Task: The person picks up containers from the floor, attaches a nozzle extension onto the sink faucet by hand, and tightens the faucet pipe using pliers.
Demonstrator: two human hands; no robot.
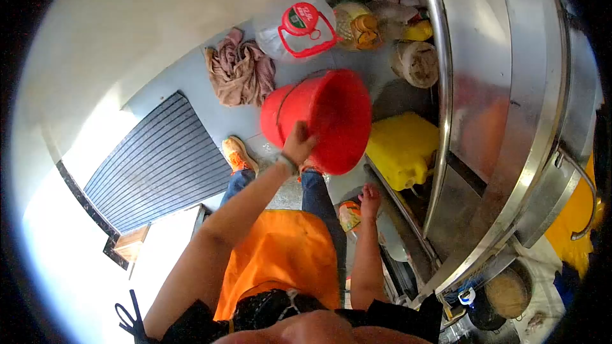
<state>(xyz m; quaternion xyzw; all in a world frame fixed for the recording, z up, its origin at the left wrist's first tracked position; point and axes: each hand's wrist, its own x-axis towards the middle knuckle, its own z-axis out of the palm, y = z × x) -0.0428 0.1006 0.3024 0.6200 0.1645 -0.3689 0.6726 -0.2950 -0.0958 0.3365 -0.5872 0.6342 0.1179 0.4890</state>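
A red bucket point(341, 121) is tipped on its side above the floor, its mouth facing right. My left hand point(299, 144) is closed on the bucket's near rim, and a thin handle runs round the bucket's outside. Nothing shows in my right hand point(369, 200), which hangs lower right of the bucket with loosely bent fingers, thumb apart. Beside that hand stands a container with an orange label point(349, 215). A yellow jerrycan point(403, 150) lies just right of the bucket.
A crumpled brown cloth point(240, 70) and a large clear bottle with a red handle point(296, 25) lie near the wall. On the left is a dark ribbed mat point(159, 162). A metal rail point(444, 89) and steel counter point(475, 25) border the right side.
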